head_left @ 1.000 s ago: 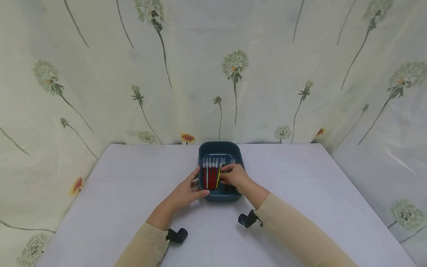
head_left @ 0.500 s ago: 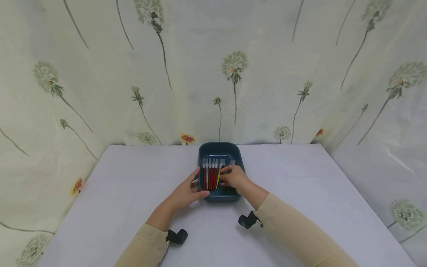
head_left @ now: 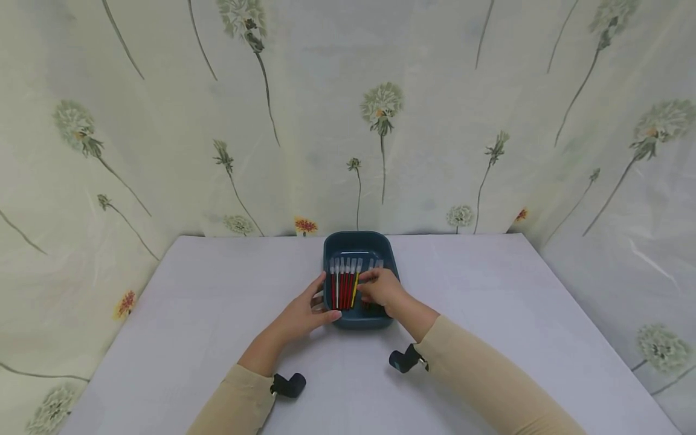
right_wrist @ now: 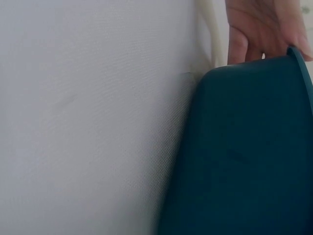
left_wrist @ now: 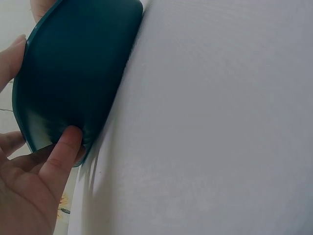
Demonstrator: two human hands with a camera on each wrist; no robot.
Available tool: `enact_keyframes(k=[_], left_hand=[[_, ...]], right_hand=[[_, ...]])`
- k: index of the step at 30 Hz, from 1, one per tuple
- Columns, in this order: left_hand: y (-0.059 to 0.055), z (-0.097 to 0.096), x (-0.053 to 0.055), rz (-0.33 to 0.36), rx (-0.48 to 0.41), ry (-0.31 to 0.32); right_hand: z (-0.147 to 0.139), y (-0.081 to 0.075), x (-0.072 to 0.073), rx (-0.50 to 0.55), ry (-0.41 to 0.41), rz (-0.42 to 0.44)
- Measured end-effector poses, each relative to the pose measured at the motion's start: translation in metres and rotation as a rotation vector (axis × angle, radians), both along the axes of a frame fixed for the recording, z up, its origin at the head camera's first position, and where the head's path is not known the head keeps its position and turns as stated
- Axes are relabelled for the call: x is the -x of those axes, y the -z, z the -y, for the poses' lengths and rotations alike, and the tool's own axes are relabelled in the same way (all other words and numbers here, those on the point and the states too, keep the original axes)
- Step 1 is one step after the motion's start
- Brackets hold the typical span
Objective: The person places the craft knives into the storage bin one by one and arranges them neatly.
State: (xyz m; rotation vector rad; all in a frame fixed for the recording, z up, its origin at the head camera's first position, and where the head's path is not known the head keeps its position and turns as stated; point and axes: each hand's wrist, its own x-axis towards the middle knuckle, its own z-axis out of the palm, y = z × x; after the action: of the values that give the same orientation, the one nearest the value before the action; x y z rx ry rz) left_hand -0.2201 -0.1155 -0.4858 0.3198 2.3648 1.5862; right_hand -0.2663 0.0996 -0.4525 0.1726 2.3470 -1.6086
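Note:
A dark teal plastic bin (head_left: 361,322) sits at the far middle of the white table. Inside, slim pens (head_left: 341,290) with clear caps lie side by side, mostly red with a white one among them. At the right end of that row is a yellow pen (head_left: 355,291), its lower end leaning slightly left. My left hand (head_left: 301,314) grips the bin's near left corner, thumb at the front rim and fingers along the outer wall. My right hand (head_left: 385,289) reaches in over the right side, curled thumb and finger pinching at the yellow pen, and covers the darker pens beneath.
More clear caps (head_left: 375,264) show just beyond the right hand. Behind the table's far edge hangs a pale dandelion-print cloth (head_left: 435,151). White table surface (head_left: 244,272) extends on both sides of the bin.
The yellow pen has shifted slightly left, closer to the red ones. A clear cap that stood beside it now lies farther right. The left hand and the bin stay in place.

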Motion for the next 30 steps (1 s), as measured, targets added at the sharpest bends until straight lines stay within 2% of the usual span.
enact_keyframes(k=[8,16,24,30], left_hand=[[0.000,0.001,0.000,0.000,-0.007,0.005],[0.003,0.000,0.002,-0.006,0.003,0.001],[-0.001,-0.001,0.001,-0.005,0.011,-0.009],[-0.003,-0.002,-0.001,0.000,0.006,-0.014]], right_hand=[[-0.002,-0.002,0.000,0.025,0.001,-0.012],[-0.010,-0.014,-0.003,0.027,-0.034,-0.062],[-0.028,-0.032,-0.006,-0.079,-0.086,-0.138],[-0.048,-0.037,-0.010,-0.175,-0.142,-0.216]])
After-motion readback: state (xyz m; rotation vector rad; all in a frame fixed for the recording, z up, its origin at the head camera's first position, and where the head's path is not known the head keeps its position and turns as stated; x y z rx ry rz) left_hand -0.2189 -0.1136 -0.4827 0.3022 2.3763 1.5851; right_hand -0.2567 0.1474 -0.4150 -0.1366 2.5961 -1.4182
